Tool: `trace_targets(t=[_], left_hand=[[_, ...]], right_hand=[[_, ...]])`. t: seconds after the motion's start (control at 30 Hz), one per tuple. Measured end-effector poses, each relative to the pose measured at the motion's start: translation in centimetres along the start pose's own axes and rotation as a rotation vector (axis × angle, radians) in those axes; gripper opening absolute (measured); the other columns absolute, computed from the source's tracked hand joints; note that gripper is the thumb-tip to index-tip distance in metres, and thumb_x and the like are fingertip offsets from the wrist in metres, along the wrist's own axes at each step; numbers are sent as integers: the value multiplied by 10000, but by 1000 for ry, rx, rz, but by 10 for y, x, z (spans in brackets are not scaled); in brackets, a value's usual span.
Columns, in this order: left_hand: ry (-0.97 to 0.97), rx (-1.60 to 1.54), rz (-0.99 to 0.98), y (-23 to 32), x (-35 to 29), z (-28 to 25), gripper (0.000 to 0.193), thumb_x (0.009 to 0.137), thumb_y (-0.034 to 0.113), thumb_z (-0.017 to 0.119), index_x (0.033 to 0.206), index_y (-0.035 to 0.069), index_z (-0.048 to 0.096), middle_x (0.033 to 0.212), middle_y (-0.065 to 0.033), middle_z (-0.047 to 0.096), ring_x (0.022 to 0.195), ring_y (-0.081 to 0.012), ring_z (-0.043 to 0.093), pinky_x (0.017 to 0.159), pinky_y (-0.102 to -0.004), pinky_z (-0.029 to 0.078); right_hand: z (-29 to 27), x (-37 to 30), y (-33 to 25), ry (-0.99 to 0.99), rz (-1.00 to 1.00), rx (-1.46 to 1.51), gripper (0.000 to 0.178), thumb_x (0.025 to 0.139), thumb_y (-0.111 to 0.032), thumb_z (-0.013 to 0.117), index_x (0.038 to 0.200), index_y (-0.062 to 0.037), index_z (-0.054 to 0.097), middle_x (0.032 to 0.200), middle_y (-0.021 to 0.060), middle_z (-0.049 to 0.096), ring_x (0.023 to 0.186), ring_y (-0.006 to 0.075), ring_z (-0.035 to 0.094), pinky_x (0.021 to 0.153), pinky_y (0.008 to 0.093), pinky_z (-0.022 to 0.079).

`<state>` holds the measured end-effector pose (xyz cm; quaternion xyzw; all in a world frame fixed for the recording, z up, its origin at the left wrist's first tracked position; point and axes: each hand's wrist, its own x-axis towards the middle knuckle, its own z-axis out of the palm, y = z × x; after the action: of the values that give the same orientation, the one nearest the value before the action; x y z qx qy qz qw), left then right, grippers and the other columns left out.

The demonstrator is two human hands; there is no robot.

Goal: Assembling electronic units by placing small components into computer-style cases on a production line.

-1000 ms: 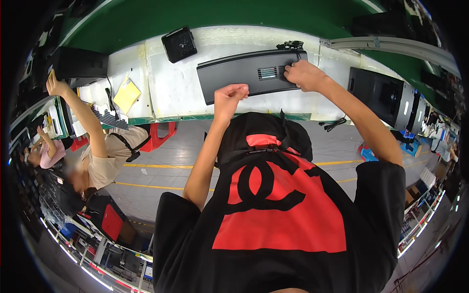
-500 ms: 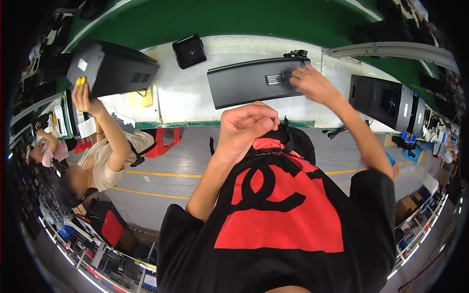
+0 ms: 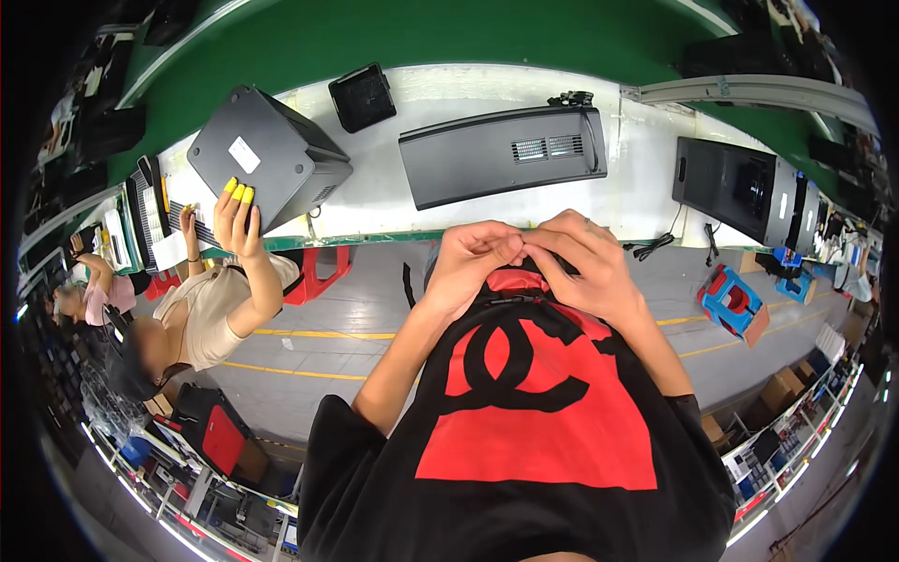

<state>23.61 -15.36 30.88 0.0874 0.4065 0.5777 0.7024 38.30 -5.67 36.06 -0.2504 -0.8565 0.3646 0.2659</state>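
My left hand (image 3: 476, 260) and my right hand (image 3: 582, 262) meet in front of my body, just short of the bench edge. The fingers of both are pinched together, fingertip to fingertip. Whatever lies between them is too small or too hidden to name. Just beyond them on the white bench lies a long dark grey computer case (image 3: 468, 159) on its side, with two vent grilles facing up. A bunched black cable (image 3: 571, 98) lies at its far right corner, and a cable strand runs down its right end.
At left a co-worker (image 3: 211, 300) with yellow finger covers tilts another dark computer case (image 3: 257, 155). A black square tray-like part (image 3: 362, 97) lies at the back. Another black case (image 3: 726, 187) stands right. Black cables (image 3: 655, 246) hang at the bench edge; a blue stool (image 3: 730, 300) stands behind.
My right hand has come back from the case's right end to meet my left hand. The co-worker's case has turned and shifted right, its labelled face now showing.
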Motion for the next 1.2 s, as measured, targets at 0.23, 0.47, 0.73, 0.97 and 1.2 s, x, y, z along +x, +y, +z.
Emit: trace_targets(t=[0.23,0.47,0.73,0.97,1.2], left_hand=[[143,324,-49,-28,22,-37,336,969,264,497,1065,-27,636,838,-45,639,767,-104,568,738,-240,452],[406,405,109,-36,21,-98,323,971,258,468,962,0,663,751,-4,587,686,-78,520,660,-222,403],[463,426,123,-42,15,-115,305,961,232,477,942,-4,669,721,2,580,672,-80,508,649,-224,388],[470,403,105,-49,9,-132,300,960,223,474,959,-4,671,726,-2,585,675,-87,519,666,-229,405],[594,377,109,-46,-4,-151,310,966,236,471,983,-3,668,742,-10,591,692,-98,546,691,-238,429]], right_hand=[[40,-20,61,0,146,-52,82,763,1,631,812,-10,567,777,107,572,701,297,586,593,363,476],[90,-26,139,-127,53,-370,54,821,-62,575,824,-18,543,787,118,549,769,295,579,703,387,478],[94,-24,140,-200,27,-434,19,813,-32,530,822,-15,527,783,135,539,811,309,567,748,399,465],[97,-10,137,-267,212,-415,82,747,2,600,808,-14,547,812,123,562,811,327,567,731,421,466],[103,-11,132,-197,307,-455,104,731,36,611,799,-3,542,824,137,570,814,328,580,713,421,477]])
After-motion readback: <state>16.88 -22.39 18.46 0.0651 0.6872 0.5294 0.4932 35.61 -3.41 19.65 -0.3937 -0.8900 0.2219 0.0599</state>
